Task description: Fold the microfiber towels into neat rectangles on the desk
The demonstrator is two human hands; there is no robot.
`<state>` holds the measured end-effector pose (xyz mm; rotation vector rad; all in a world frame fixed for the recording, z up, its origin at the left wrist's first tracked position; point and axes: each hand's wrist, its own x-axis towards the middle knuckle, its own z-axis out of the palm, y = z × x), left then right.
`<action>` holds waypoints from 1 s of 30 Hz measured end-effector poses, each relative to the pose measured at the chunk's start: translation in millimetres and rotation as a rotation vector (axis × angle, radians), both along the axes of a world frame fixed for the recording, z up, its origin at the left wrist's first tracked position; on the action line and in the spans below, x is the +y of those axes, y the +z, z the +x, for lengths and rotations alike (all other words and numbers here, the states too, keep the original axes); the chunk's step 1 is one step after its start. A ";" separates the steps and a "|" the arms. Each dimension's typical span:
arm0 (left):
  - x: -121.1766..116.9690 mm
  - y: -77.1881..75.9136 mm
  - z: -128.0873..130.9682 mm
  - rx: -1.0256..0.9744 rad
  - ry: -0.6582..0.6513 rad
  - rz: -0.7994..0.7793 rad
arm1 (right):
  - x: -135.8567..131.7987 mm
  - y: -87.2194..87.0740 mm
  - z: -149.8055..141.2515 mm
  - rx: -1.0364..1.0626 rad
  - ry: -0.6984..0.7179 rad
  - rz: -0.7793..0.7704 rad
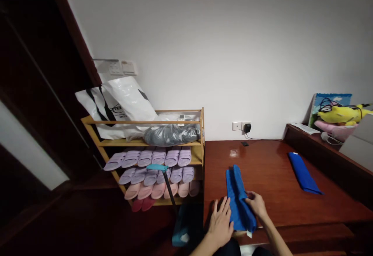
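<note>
A blue towel (237,205), partly folded lengthwise, lies at the front left of the reddish-brown wooden desk (262,159). Its right side stands up in a fold, and a small white tag shows at its near end. My left hand (220,222) rests flat with fingers spread along the towel's left edge. On the other side, my right hand (256,204) pinches the raised right edge between thumb and fingers. A second blue towel (304,173), folded into a narrow strip, lies apart on the right of the desk.
Left of the desk stands a wooden shoe rack (150,143) with purple and pink slippers (159,157) and a white bag (122,104) on top. A blue-handled dustpan (169,186) leans before it. A yellow plush toy (344,115) sits on the raised right ledge. A black charger (247,128) is plugged into the wall.
</note>
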<state>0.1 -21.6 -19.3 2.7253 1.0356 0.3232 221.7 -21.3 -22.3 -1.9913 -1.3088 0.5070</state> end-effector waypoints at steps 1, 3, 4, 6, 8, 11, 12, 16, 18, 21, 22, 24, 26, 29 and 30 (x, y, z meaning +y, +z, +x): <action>1.0 1.7 -0.4 -0.006 -0.033 0.002 | -7.1 1.5 16.0 0.009 -0.030 -0.008; 4.2 3.7 2.0 0.002 -0.084 -0.004 | -21.9 3.1 42.1 0.005 -0.109 -0.026; 6.3 4.1 5.3 0.015 -0.091 -0.012 | -28.2 3.0 49.9 0.001 -0.150 -0.026; 10.9 4.2 16.1 0.033 -0.048 -0.017 | -35.4 0.7 50.5 -0.001 -0.198 0.008; 14.8 2.9 30.3 0.012 0.036 0.004 | -33.8 -3.7 30.9 0.021 -0.152 0.076; 17.9 -3.8 47.6 -0.035 0.066 0.017 | -20.7 -12.8 -19.9 0.096 0.052 0.162; 18.4 -7.3 50.3 -0.029 0.043 -0.001 | -16.5 -16.4 -36.3 0.129 0.126 0.175; 19.6 -20.9 43.9 0.052 -0.008 -0.073 | -12.5 -31.4 -66.7 0.026 0.354 0.159; 19.6 -23.6 34.1 0.067 0.028 -0.051 | -16.1 -37.4 -58.6 -0.177 0.372 0.125; 17.8 -21.1 18.2 0.074 0.083 -0.016 | -21.3 -42.8 -30.5 -0.432 0.297 0.087; 17.0 -19.2 13.3 0.075 0.093 -0.013 | -22.6 -43.6 -19.1 -0.493 0.275 0.075; 15.9 -15.3 3.9 0.080 0.103 -0.014 | -25.1 -43.6 5.1 -0.579 0.258 0.035; 16.1 -12.2 -5.7 0.084 0.100 -0.021 | -28.5 -42.5 30.2 -0.609 0.268 -0.025; 18.9 -9.9 -21.8 0.090 0.070 -0.037 | -35.8 -40.2 65.4 -0.565 0.306 -0.104; 20.3 -9.5 -26.9 0.094 0.062 -0.039 | -38.3 -39.3 74.8 -0.549 0.298 -0.125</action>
